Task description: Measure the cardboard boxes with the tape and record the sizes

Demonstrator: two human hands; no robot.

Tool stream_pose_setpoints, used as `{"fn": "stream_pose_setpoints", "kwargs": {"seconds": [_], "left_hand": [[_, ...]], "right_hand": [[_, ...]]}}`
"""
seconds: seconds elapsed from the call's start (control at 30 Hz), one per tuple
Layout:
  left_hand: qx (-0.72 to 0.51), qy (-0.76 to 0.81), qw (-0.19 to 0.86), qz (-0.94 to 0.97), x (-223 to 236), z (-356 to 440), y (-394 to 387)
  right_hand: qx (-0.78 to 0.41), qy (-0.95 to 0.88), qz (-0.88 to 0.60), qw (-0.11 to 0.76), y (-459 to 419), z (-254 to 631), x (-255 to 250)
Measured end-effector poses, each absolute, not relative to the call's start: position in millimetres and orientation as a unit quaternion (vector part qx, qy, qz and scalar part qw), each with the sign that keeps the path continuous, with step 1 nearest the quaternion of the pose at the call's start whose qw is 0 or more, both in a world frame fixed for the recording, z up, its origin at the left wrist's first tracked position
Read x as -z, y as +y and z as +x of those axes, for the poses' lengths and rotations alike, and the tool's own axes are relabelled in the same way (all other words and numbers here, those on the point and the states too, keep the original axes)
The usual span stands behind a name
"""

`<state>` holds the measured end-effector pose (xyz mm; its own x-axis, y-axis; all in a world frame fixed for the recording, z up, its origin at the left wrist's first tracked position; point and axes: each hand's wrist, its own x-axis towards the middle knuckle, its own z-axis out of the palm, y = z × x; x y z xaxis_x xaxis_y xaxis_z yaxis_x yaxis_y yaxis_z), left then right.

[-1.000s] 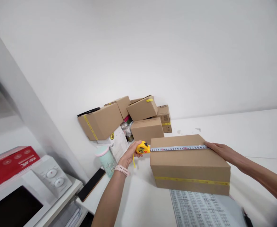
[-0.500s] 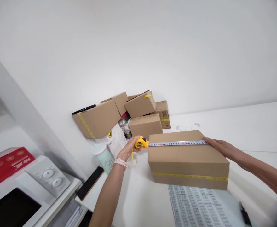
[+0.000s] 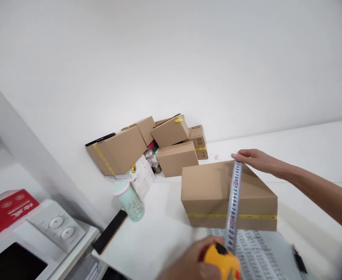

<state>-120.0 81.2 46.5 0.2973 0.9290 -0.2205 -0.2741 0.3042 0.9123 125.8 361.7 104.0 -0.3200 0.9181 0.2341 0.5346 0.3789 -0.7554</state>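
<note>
My left hand is wrapped round the yellow case of a tape measure low in the view, slightly blurred. Its white blade runs up and away over a closed cardboard box with a yellow strip along its near side. At the box's far edge, my right hand pinches the free end of the blade. The blade crosses the top from back to front and hangs out past the near side. Under and in front of the box lies a printed sheet, partly covered by the case and blade.
Several cardboard boxes are stacked against the wall. A mint tumbler stands left of them, near a dark flat phone-like object. A white microwave with a red box on top is at left. A black pen lies at right.
My left hand has swung the tape case from the box's left end to in front of it. The blade has turned from lengthwise to crosswise; my right hand has shifted to the far edge.
</note>
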Motion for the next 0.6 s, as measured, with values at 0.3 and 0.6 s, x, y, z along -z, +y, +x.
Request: {"fn": "stream_pose_setpoints", "kwargs": {"seconds": [0.3, 0.6], "left_hand": [[-0.567, 0.325, 0.693, 0.305, -44.1, -31.8, 105.0], [-0.578, 0.333, 0.705, 0.242, -21.7, -11.1, 99.9]], "right_hand": [[-0.251, -0.809, -0.464, 0.258, 408.3, 60.3, -92.2], [-0.262, -0.830, -0.426, 0.246, 416.8, 61.7, -80.3]]}}
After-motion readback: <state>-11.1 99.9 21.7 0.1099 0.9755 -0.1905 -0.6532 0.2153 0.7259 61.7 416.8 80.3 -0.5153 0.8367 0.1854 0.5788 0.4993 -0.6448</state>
